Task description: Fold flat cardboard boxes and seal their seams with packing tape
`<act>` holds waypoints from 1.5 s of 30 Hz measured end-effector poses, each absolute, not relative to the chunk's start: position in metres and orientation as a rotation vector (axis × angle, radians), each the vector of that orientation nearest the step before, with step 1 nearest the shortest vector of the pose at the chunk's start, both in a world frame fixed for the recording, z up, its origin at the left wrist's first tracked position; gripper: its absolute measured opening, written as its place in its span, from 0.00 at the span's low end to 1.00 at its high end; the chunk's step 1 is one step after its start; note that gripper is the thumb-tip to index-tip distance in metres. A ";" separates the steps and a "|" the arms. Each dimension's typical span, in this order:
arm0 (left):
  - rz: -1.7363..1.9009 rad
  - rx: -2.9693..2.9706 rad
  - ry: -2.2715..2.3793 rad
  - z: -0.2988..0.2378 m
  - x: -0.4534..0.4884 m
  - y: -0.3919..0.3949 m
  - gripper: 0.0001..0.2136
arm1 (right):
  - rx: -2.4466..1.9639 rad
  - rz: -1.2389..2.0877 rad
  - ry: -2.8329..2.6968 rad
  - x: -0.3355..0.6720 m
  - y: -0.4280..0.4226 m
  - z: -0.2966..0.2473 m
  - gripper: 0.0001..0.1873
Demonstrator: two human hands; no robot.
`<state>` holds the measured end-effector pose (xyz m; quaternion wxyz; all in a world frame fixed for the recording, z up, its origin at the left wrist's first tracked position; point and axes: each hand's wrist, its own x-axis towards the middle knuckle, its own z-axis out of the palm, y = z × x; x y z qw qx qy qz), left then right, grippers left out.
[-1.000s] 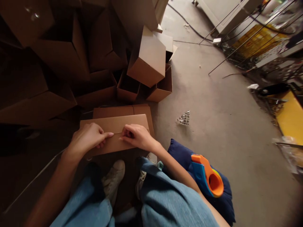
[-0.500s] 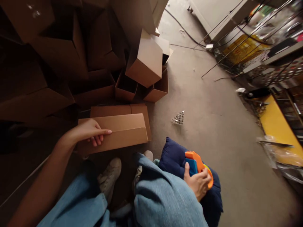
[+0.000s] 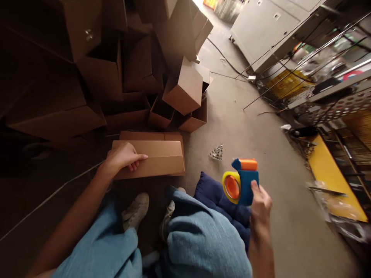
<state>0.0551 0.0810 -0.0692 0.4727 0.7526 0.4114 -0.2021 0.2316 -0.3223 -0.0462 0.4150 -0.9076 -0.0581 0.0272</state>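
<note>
A long cardboard box (image 3: 162, 164) lies in front of my feet, its two top flaps meeting along a seam. My left hand (image 3: 127, 157) rests on the box's left part, forefinger and thumb along the seam and the other fingers curled, holding the flaps down. In my right hand (image 3: 261, 200) is a blue and orange tape dispenser (image 3: 247, 185), raised above the navy cushion (image 3: 211, 193) and gripped by its blue body. Its yellow-edged tape roll faces left. The fingers behind the dispenser are partly hidden.
Open cardboard boxes (image 3: 185, 85) are piled at the back left. Behind the closed box lies a flat cardboard piece (image 3: 142, 136). A small clear spotted scrap (image 3: 216, 152) is on the floor. A yellow panel (image 3: 336, 173) and a rack stand at right, with a grey cabinet (image 3: 263, 31) beyond.
My right hand has lifted the tape dispenser off the cushion and turned it, so the roll now faces left. My left hand stays on the box. The view has shifted slightly.
</note>
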 end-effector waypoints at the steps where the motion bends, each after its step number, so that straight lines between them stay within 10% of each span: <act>1: -0.488 1.838 1.011 -0.072 0.055 0.081 0.24 | -2.176 0.095 -0.128 0.235 -0.301 -0.035 0.23; 13: -0.312 1.940 1.054 -0.076 0.040 0.071 0.20 | -1.831 0.694 -0.830 0.215 -0.064 -0.017 0.31; 45: 0.186 1.221 0.570 -0.081 0.005 0.053 0.27 | -1.961 0.763 -0.937 0.203 -0.059 -0.040 0.27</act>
